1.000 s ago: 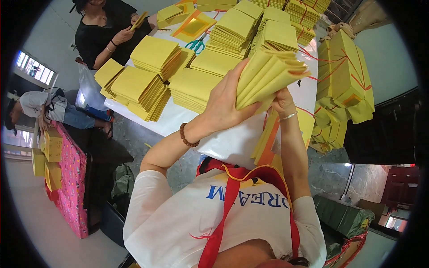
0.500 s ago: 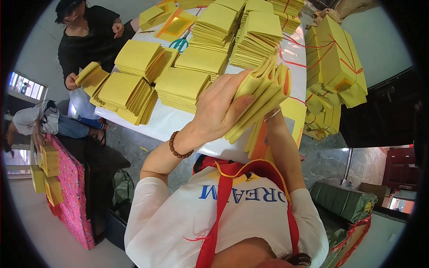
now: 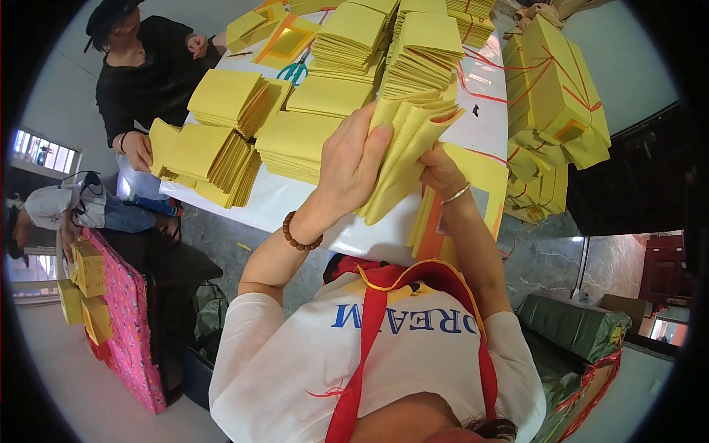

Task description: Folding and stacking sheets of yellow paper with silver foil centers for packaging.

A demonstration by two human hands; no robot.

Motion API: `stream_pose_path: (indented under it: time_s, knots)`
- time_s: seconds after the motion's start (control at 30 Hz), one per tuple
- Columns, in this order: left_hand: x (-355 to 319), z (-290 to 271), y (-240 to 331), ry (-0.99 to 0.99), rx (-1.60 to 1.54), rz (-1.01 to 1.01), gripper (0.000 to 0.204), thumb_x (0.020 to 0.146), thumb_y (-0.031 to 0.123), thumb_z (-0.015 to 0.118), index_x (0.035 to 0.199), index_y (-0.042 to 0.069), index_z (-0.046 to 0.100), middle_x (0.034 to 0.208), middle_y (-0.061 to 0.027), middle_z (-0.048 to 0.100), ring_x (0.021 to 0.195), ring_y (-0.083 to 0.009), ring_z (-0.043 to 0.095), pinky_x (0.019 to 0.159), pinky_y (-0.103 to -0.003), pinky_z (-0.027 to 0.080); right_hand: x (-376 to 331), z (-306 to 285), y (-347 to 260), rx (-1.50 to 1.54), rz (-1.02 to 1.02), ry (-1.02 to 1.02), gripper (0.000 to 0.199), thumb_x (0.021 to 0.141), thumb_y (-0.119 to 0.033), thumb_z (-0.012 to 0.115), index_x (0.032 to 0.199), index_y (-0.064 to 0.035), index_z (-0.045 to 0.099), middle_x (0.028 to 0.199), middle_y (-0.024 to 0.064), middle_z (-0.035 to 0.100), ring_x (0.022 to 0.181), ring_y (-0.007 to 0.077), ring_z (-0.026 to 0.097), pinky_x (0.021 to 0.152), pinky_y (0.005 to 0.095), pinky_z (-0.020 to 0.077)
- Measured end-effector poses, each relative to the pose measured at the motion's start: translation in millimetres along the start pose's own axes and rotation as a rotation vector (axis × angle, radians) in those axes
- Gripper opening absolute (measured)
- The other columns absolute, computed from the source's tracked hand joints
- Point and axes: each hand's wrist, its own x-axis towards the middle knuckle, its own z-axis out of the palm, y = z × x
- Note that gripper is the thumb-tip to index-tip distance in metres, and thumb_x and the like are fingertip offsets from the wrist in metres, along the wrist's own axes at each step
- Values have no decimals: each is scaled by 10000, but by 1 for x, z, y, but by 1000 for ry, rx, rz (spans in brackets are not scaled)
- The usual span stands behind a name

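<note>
Above the near edge of the white table, I hold a thick bundle of folded yellow sheets [image 3: 406, 140], tilted, with folds fanned at the top and a little orange showing. My left hand [image 3: 353, 166] is closed round its left side, thumb across the front face. On the right, my right hand [image 3: 443, 173] has its fingers curled against the bundle's edge; the fingertips are partly hidden. Below that hand lie flat yellow pieces with an orange strip [image 3: 432, 236]. Several stacks of folded yellow sheets [image 3: 295, 140] stand just beyond my left hand.
Teal scissors [image 3: 294, 71] lie among the stacks. Red ties [image 3: 480, 74] run across the table's right side towards tied yellow bundles [image 3: 550, 88]. A co-worker in black [image 3: 155, 74] touches the left stack. Another person [image 3: 81, 207] bends by a pink padded board [image 3: 129, 317].
The bundle has turned and shifted slightly left. My right hand has come into view from behind it. The co-worker's hand has lowered a raised yellow flap onto the left stack.
</note>
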Motion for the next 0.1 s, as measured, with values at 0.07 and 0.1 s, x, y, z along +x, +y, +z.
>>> stream_pose_path:
  time_s: [0.07, 0.1]
  knots:
    - [-2, -7, 3, -98, 23, -85, 624, 817, 294, 606, 1314, 37, 329, 1146, -209, 531, 1008, -331, 555, 849, -366, 429, 2, 8, -5, -45, -10, -52, 653, 688, -104, 699, 1280, -59, 426, 1213, 68, 533, 1100, 221, 534, 960, 356, 430]
    - [-2, -13, 11, -184, 112, -146, 804, 775, 382, 656, 1377, 54, 235, 1242, -203, 486, 1097, -334, 522, 918, -364, 401, 1, 8, -5, -44, -9, -52, 653, 688, -104, 699, 1280, -59, 426, 1213, 68, 533, 1100, 221, 534, 960, 356, 430]
